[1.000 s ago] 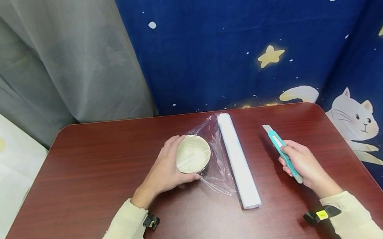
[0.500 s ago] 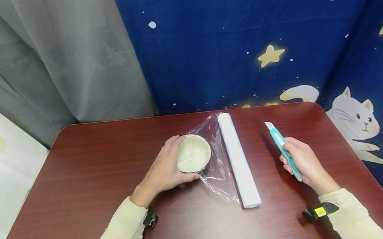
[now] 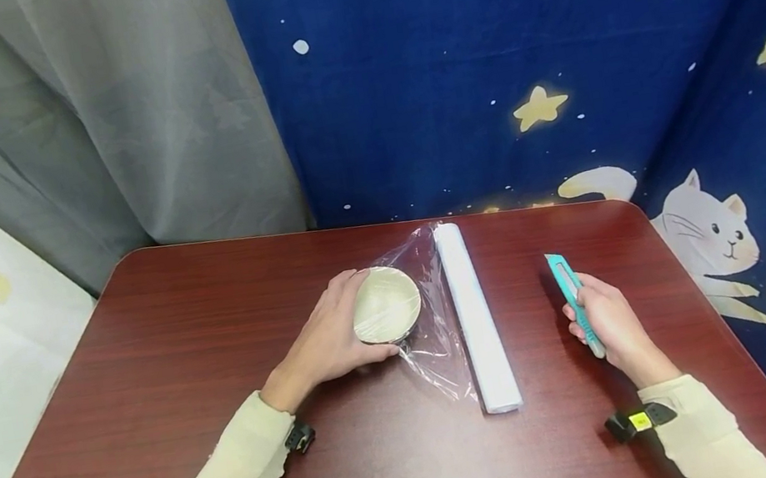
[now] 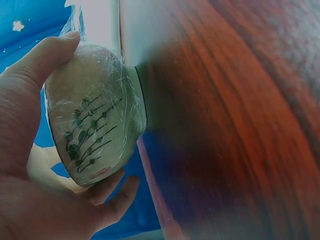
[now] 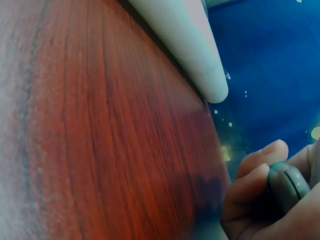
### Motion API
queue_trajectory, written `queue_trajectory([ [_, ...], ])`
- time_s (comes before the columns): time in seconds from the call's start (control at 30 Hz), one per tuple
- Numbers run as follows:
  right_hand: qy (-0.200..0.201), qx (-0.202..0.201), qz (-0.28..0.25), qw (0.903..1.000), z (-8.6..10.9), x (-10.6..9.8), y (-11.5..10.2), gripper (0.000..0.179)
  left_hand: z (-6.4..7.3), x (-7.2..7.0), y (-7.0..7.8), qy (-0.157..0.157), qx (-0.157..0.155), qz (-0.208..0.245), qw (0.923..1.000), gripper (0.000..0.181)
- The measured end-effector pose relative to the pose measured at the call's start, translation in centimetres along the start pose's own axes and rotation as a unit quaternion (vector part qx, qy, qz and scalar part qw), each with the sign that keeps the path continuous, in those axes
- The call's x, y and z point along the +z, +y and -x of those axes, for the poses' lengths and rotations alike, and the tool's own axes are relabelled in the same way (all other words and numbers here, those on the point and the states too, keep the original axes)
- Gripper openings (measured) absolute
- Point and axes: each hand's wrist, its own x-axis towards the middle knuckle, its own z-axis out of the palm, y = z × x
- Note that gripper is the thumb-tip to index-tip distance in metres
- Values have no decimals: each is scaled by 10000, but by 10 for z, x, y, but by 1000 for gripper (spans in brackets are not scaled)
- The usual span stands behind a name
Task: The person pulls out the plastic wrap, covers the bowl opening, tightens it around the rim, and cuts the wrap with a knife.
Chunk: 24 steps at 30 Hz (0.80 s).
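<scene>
My left hand (image 3: pixel 326 335) curls round the side of a pale bowl (image 3: pixel 386 304), thumb at the near side and fingers at the far side. Clear plastic wrap (image 3: pixel 435 323) stretches over the bowl's mouth and runs right to a white roll of wrap (image 3: pixel 476 316). The left wrist view shows dark plant-like marks on the bowl's outer wall (image 4: pixel 95 120) under wrinkled film. To the right of the roll, my right hand (image 3: pixel 612 327) grips a turquoise utility knife (image 3: pixel 574 300) above the table. Its blade does not show beyond the tip.
The dark red-brown table (image 3: pixel 211 301) has rounded far corners. Behind it hang a grey curtain (image 3: pixel 166 123) and a blue curtain (image 3: pixel 417 81) with stars and a cat. Each wrist wears a small black camera on a band.
The blade of the utility knife has slid back into its handle, and the right hand has shifted slightly right. The left hand, bowl and roll stay in place.
</scene>
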Motion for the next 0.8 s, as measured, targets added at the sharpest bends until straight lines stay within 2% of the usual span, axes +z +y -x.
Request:
queue_trajectory([
  [0.4,-32,-130,-101,9999,2,-2,5,77,0,-2,1,-3,13,70,10000,121],
  [0.5,-165,-183,-380,9990,2,-2,6,80,0,-2,1,0,50,74,10000,121],
  [0.63,-330,-107,-747,9966,1,-1,8,73,0,-2,1,-5,75,79,9999,120],
  [0.8,-352,-36,-550,9979,1,-2,9,72,0,-2,0,-7,97,60,9999,120],
])
